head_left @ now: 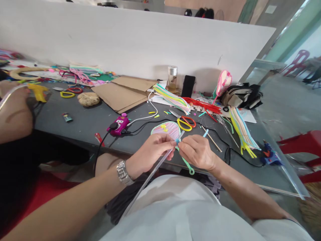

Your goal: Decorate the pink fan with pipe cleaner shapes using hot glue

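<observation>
My left hand (152,150), with a metal watch on its wrist, pinches a long clear stick (147,179) that slants down toward my lap. My right hand (198,152) is closed just to the right of it, fingertips pinching a light blue pipe cleaner (178,140) wound at the stick's upper end. A round pink fan-shaped piece (167,129) with a yellow figure lies on the dark table directly behind both hands. A green pipe cleaner loop (188,166) hangs below my right hand.
Red-and-yellow scissors (184,122), bundles of coloured pipe cleaners (173,97), a magenta glue gun (119,125) with black cable, a blue glue gun (271,156), cardboard (122,92), a jar (172,78). Another person's arm (13,110) sits at left. White partition behind.
</observation>
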Action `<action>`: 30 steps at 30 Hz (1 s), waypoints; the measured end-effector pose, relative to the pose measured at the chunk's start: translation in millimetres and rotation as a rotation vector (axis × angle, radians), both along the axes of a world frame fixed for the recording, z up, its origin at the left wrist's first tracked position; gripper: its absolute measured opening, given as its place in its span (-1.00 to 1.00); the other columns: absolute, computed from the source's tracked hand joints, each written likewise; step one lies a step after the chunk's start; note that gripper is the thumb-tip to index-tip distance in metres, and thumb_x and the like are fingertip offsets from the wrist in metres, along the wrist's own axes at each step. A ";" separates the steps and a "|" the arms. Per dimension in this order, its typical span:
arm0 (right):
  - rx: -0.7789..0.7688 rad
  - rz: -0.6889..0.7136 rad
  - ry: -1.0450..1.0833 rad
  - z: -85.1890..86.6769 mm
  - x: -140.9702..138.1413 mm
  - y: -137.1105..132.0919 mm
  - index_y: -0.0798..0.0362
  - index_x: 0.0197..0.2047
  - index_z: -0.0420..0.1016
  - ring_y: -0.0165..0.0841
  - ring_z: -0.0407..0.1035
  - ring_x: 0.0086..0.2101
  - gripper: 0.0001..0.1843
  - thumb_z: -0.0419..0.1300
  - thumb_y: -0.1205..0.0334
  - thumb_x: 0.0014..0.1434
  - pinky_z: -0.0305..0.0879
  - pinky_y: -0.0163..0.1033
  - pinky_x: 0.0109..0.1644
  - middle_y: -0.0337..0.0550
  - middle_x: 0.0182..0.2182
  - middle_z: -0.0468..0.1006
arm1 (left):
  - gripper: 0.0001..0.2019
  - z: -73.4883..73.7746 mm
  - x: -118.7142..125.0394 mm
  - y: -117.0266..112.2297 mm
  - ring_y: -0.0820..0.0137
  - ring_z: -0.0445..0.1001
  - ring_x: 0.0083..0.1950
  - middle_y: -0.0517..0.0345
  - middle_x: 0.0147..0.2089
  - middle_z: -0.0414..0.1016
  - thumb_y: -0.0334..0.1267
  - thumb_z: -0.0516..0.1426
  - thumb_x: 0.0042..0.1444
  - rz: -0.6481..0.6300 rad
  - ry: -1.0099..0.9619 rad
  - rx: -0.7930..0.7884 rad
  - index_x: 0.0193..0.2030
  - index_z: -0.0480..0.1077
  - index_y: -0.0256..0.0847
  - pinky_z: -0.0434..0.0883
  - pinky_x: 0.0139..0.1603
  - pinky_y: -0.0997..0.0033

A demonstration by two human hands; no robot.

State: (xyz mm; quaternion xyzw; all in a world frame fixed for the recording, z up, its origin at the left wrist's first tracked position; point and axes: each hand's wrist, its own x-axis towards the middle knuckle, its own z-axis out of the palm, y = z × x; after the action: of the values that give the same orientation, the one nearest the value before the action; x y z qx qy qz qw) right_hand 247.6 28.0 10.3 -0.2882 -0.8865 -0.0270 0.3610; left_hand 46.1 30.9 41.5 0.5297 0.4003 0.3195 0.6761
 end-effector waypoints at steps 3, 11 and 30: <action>0.140 0.014 -0.039 -3.1 3.7 4.2 -0.01 -0.32 0.45 -0.38 0.24 -0.50 -0.83 0.15 0.39 0.31 0.06 -0.20 -0.40 -0.20 -0.48 0.47 | -0.71 -2.5 -0.1 -0.5 0.50 0.39 -0.51 0.20 -0.53 0.43 -0.12 0.31 0.09 0.000 -0.051 -0.111 -0.44 0.38 -0.25 0.37 -0.43 0.50; -0.334 -0.114 0.364 -12.8 -6.7 -11.7 -0.01 -0.22 0.45 -0.39 0.39 -0.42 -0.95 0.20 0.28 0.34 0.28 -0.27 -0.32 -0.22 -0.42 0.53 | -0.81 -1.5 -7.6 -6.9 0.49 0.39 -0.45 0.24 -0.47 0.41 -0.19 0.31 0.06 -0.032 -0.007 -0.010 -0.37 0.43 -0.25 0.40 -0.38 0.49; -0.365 0.165 -0.030 52.2 -4.8 -43.5 0.00 -0.30 0.39 -0.37 0.43 -0.35 -0.83 0.17 0.49 0.21 0.19 -0.19 -0.17 -0.22 -0.41 0.56 | -0.90 -3.9 -15.9 -50.9 0.52 0.42 -0.48 0.23 -0.44 0.55 -0.39 0.22 0.19 0.012 0.375 0.839 -0.35 0.43 -0.18 0.31 -0.44 0.59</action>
State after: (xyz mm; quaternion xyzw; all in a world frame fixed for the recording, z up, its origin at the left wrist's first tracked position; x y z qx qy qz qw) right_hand 242.8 -15.5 62.5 -0.2747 -0.9025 0.1596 0.2907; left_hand 30.2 -20.0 37.7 0.8038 0.3552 0.3565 0.3172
